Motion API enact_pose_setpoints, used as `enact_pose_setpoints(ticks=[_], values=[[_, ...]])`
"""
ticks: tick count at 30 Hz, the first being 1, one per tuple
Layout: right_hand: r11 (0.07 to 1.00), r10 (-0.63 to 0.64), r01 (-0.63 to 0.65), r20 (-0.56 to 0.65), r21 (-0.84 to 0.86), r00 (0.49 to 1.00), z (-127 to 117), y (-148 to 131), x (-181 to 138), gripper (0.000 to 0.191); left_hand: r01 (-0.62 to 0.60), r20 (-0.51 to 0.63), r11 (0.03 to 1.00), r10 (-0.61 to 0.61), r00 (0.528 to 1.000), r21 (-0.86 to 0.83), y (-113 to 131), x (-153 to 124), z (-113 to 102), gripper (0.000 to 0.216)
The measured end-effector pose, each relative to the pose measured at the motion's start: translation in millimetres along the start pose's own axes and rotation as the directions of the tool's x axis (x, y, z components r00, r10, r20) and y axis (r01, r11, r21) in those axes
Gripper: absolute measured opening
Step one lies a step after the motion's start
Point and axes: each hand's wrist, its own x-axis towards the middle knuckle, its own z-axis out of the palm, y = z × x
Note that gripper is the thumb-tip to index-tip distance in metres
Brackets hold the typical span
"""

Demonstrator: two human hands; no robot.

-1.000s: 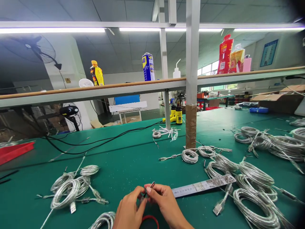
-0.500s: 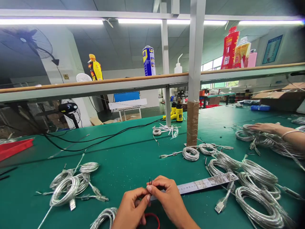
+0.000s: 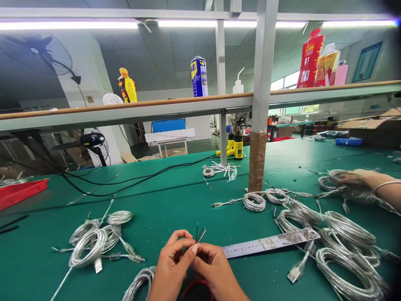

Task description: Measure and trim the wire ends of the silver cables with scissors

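My left hand point(image 3: 171, 267) and my right hand point(image 3: 213, 269) meet at the bottom middle of the green table point(image 3: 169, 209). Both pinch the stripped end of a cable, whose thin coloured wires point(image 3: 199, 235) fan upward above my fingertips. A red ring-shaped object point(image 3: 196, 284) shows between my wrists. A steel ruler point(image 3: 271, 242) lies just right of my right hand. A coil of silver cable point(image 3: 139, 282) lies by my left wrist.
Several silver cable coils lie left point(image 3: 94, 240) and right point(image 3: 344, 238). Another person's hand point(image 3: 360, 177) rests on coils at far right. A taped post point(image 3: 257, 161) stands mid-table. Black cords point(image 3: 131, 182), a red tray point(image 3: 21, 192), a shelf with bottles point(image 3: 199, 77).
The wire tips stand up more and have fanned apart above my fingers. Another person's hand has come in at the right and now grips coils there. The camera has tilted slightly.
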Motion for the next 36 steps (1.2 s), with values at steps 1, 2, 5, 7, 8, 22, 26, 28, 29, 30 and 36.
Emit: enact_pose_setpoints(ticks=[1,2,5,7,8,22,26,28,29,30,36], values=[[1.000,-0.011,0.011,-0.008,-0.011,1.000,2,0,0,0.034,-0.030,-0.019,0.999,0.031,0.999,0.038,2,-1,1,0.023],[0.999,-0.020,0.019,-0.017,-0.028,1.000,2,0,-1,0.034,-0.056,-0.032,0.996,0.059,0.998,0.073,4,-2,1,0.021],[0.997,0.000,-0.001,-0.012,-0.078,1.000,1,1,-2,0.036,-0.080,-0.039,0.991,0.085,0.996,0.109,4,-2,2,0.020],[0.995,0.019,-0.020,-0.012,-0.102,1.000,-2,2,-3,0.036,-0.076,-0.030,0.994,0.078,0.997,0.075,1,-2,3,0.020],[0.994,0.028,-0.029,-0.009,-0.108,1.000,-3,3,-3,0.035,-0.067,-0.022,0.997,0.067,0.997,0.042,0,-1,3,0.020],[0.888,-0.002,-0.015,-0.037,-0.459,0.999,-17,-14,-5,0.010,0.031,-0.057,0.939,-0.054,0.997,-0.343,1,-6,17,0.025],[0.892,-0.081,-0.015,-0.193,-0.451,0.978,-21,-32,-6,0.017,0.100,0.058,0.925,-0.084,0.995,-0.368,-3,-7,18,0.029],[0.914,-0.129,0.052,-0.167,-0.403,0.977,-21,-38,-7,0.019,0.105,0.064,0.922,-0.087,0.994,-0.373,-2,-8,20,0.028],[0.917,-0.149,0.076,-0.159,-0.392,0.976,-20,-40,-8,0.020,0.097,0.055,0.921,-0.082,0.995,-0.377,-1,-9,22,0.028],[0.917,-0.163,0.091,-0.156,-0.389,0.974,-19,-41,-8,0.019,0.088,0.045,0.920,-0.076,0.996,-0.381,1,-10,23,0.028],[0.915,-0.183,0.091,-0.202,-0.392,0.962,-18,-40,-8,0.015,0.063,0.013,0.913,-0.064,0.998,-0.402,7,-14,26,0.024]])
